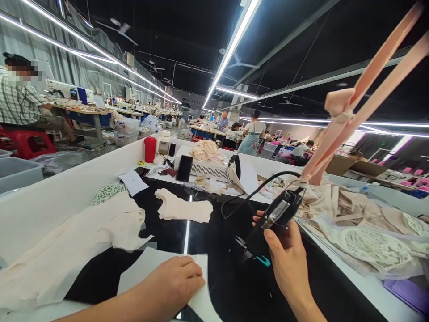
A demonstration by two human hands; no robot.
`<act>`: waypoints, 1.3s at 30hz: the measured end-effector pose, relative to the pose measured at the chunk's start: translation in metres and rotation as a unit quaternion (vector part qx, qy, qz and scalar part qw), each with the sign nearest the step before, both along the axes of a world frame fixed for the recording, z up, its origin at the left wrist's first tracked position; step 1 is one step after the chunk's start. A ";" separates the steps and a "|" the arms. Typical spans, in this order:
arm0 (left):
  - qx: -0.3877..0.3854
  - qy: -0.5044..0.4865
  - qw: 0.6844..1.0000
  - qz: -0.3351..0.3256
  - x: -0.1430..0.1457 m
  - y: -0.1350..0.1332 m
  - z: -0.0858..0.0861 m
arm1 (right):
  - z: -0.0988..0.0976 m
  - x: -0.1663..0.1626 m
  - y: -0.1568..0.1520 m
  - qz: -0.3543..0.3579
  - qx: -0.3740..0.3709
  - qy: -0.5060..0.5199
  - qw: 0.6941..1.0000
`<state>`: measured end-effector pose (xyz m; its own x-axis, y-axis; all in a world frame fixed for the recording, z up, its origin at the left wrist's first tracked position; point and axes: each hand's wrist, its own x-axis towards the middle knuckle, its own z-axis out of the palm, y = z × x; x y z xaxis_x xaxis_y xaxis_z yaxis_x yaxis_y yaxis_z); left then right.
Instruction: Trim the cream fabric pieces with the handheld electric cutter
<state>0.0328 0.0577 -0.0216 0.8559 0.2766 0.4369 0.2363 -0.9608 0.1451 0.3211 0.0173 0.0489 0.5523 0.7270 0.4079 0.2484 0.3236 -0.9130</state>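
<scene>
My left hand [176, 281] presses down on a pale sheet [140, 266] at the front of the black table, its fingers bent and close together. A cream edge shows just beyond the fingertips; what lies under the palm is hidden. My right hand [288, 255] is wrapped round a black corded hand tool [279, 212] with a metal plate on its side. Knotted pink straps [338, 116] run up from its upper end. Below the tool, partly covered by it, are small scissors [263, 260] with a teal handle. A stack of cream cut pieces [184, 206] lies farther back.
Cream cloth pieces [87, 228] lie at left beside green lace [109, 193]. A phone [184, 168] leans against a white box [209, 170] at the back. Beige garments [365, 210] are heaped at right. White side walls edge the table; people work at sewing tables beyond.
</scene>
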 end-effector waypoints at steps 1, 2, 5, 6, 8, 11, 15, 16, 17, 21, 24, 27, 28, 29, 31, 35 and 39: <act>-0.006 -0.002 1.000 -0.002 0.000 -0.001 0.001 | 0.001 -0.005 0.002 0.011 0.007 0.008 1.000; -0.012 -0.005 1.000 -0.004 0.000 -0.001 0.001 | 0.002 -0.009 0.004 0.021 0.015 0.013 1.000; -0.025 -0.017 1.000 0.004 0.004 0.000 0.003 | 0.003 -0.020 0.009 0.024 0.049 0.013 0.998; -0.025 -0.021 0.999 0.009 0.006 0.001 0.003 | 0.004 -0.023 0.010 0.019 0.058 0.011 0.998; -0.014 -0.029 0.999 0.020 0.011 0.004 0.001 | 0.006 -0.028 0.012 0.006 0.070 0.005 0.998; 0.017 -0.027 0.999 0.031 0.019 0.008 -0.005 | 0.009 -0.036 0.016 0.002 0.081 0.002 0.997; 0.053 0.006 0.998 0.037 0.024 0.007 -0.008 | 0.011 -0.048 0.023 0.043 0.104 0.014 0.994; 0.060 0.016 0.997 0.040 0.023 0.005 -0.007 | 0.011 -0.052 0.025 0.055 0.115 0.019 0.992; 0.066 0.026 0.997 0.041 0.023 0.003 -0.005 | 0.011 -0.056 0.027 0.066 0.127 0.027 0.989; 0.098 0.068 0.992 0.031 0.020 -0.003 0.002 | 0.007 -0.069 0.038 0.098 0.158 0.076 0.980; 0.110 0.077 0.991 0.021 0.019 -0.006 0.004 | 0.004 -0.076 0.045 0.113 0.158 0.100 0.976; 0.100 0.075 0.992 0.010 0.018 -0.008 0.003 | 0.001 -0.079 0.051 0.122 0.151 0.109 0.975; 0.096 0.076 0.992 0.008 0.017 -0.008 0.002 | 0.001 -0.080 0.051 0.124 0.149 0.112 0.975; 0.092 0.077 0.993 0.010 0.017 -0.009 0.002 | 0.000 -0.081 0.052 0.124 0.148 0.115 0.974; 0.087 0.078 0.993 0.013 0.017 -0.010 0.001 | -0.001 -0.083 0.051 0.124 0.147 0.119 0.974; 0.074 0.070 0.995 0.017 0.017 -0.012 0.000 | -0.001 -0.086 0.048 0.138 0.138 0.136 0.971; 0.064 0.067 0.996 0.018 0.015 -0.013 0.002 | 0.002 -0.087 0.046 0.156 0.139 0.150 0.966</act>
<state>0.0476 0.0450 -0.0196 0.8993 0.2577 0.3534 0.2804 -0.9598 -0.0138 0.2339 0.0629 0.0506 0.4468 0.7633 0.4667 -0.1633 0.5824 -0.7963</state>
